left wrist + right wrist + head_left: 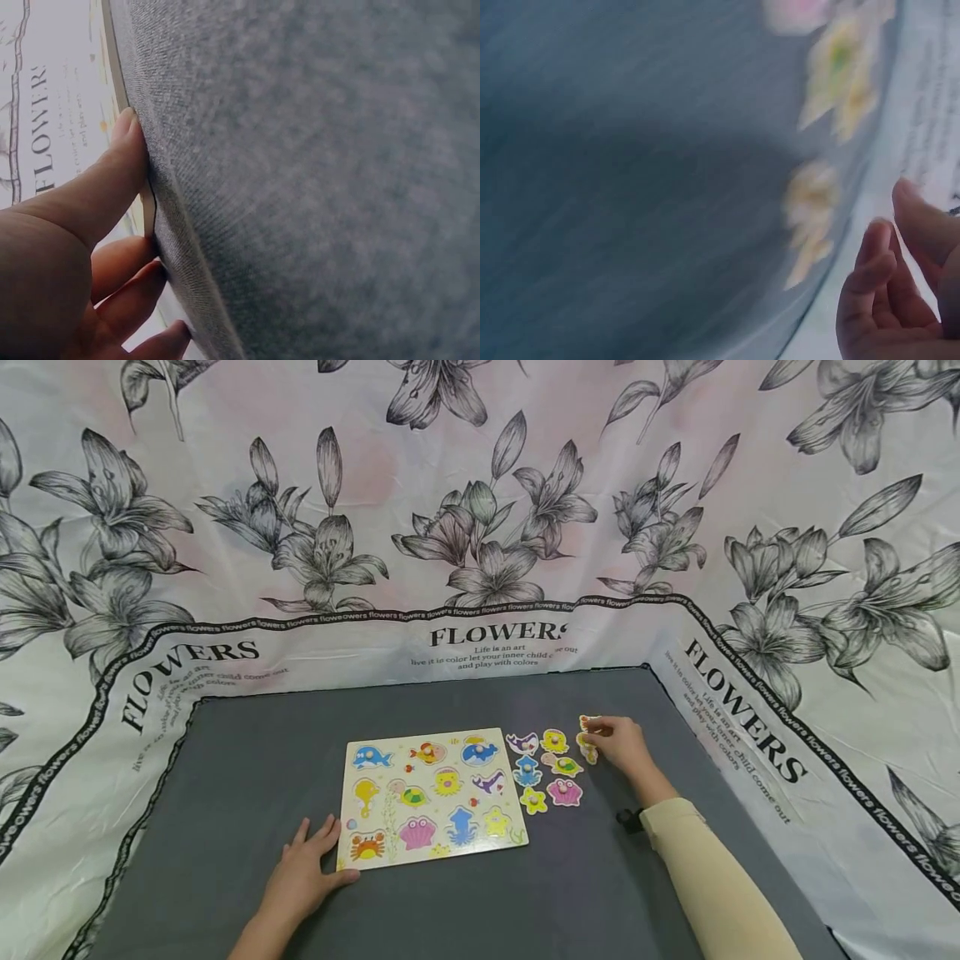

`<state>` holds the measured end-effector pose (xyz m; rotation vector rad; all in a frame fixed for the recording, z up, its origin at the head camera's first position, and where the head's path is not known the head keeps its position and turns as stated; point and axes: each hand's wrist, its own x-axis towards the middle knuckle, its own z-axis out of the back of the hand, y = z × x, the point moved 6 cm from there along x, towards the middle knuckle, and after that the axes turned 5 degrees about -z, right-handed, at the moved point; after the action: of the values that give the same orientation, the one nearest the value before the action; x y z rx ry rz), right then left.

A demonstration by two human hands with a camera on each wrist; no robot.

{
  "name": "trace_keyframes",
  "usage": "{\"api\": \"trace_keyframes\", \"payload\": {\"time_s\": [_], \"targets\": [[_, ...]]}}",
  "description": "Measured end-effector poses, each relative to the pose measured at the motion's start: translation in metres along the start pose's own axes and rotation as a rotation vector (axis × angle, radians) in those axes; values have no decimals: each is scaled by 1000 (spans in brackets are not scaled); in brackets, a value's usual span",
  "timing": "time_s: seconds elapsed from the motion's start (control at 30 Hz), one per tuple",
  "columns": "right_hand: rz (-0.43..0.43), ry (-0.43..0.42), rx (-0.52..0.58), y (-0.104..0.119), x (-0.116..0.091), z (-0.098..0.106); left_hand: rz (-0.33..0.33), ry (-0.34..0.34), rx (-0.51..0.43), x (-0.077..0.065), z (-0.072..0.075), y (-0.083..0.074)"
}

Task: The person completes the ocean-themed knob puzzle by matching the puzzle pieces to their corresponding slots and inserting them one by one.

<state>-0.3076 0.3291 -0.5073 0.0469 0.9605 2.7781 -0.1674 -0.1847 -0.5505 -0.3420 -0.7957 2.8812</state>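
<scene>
A pale puzzle board [468, 852] printed with sea animals lies on the grey table. At its lower left corner rests my left hand [298, 875], thumb along the front edge and fingers spread by the left side. In the left wrist view the thumb [127, 161] touches the board's rim. My right hand [617, 742] hovers over a yellow seahorse piece [588, 752] and a partly hidden orange piece [585, 720]. The right wrist view shows a gap between its thumb [922, 221] and bent fingers, with nothing held.
Between board and right hand lie loose knobbed pieces, among them a purple whale [522, 743], a yellow octopus [554, 742], a blue squid [527, 772], a turtle [564, 766], a yellow star [533, 801] and a pink shell [564, 792]. A flower-printed cloth [337, 652] borders the grey area.
</scene>
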Motion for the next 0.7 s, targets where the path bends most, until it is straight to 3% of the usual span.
{"api": "trace_keyframes", "payload": {"time_s": [0.1, 0.2, 0.47, 0.7], "targets": [[-34, 47, -24, -22, 1, -1, 5, -8, -5, -1, 2, 3], [-39, 67, -23, -30, 3, -8, 6, -6, -2, -2, 3, 5], [-101, 19, -22, -35, 3, -15, 10, 21, 8, -1, -1, 1], [-76, -16, -53, -29, 1, -14, 23, 25, -3, -1, -1, -1]]}}
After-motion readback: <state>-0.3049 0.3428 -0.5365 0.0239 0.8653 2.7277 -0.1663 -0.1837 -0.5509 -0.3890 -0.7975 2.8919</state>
